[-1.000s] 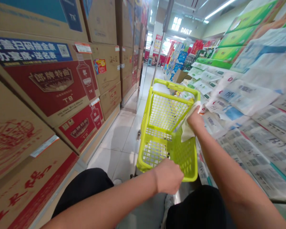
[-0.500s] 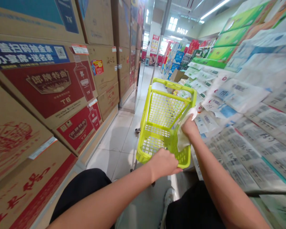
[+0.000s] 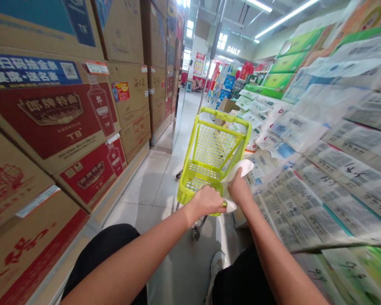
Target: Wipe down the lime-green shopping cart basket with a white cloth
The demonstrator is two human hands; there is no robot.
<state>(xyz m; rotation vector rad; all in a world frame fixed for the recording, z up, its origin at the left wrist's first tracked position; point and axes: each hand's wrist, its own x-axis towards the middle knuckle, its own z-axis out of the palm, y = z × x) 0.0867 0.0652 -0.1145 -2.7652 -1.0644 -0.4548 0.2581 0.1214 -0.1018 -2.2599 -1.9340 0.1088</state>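
Note:
A lime-green shopping trolley (image 3: 220, 115) with a mesh basket stands on wheels in front of me. My left hand (image 3: 206, 201) is closed around the near rim of its basket. In my right hand (image 3: 240, 189) is a white cloth (image 3: 245, 166), pressed against the basket's right side near the close corner. Part of the cloth hangs down inside the basket, and a bit shows between my two hands. The fingertips of both hands are mostly hidden.
Stacked cardboard cartons (image 3: 95, 108) line the aisle on my left. Piles of packaged tissue (image 3: 330, 182) rise close on my right. A tall clear panel (image 3: 178, 84) stands beyond the cartons. My shoe (image 3: 216, 264) rests on the tiled floor (image 3: 139, 199).
The cloth and my right hand have come down and nearer along the trolley's right side, closer to my left hand. My left hand stays on the near rim. The view has shifted slightly right.

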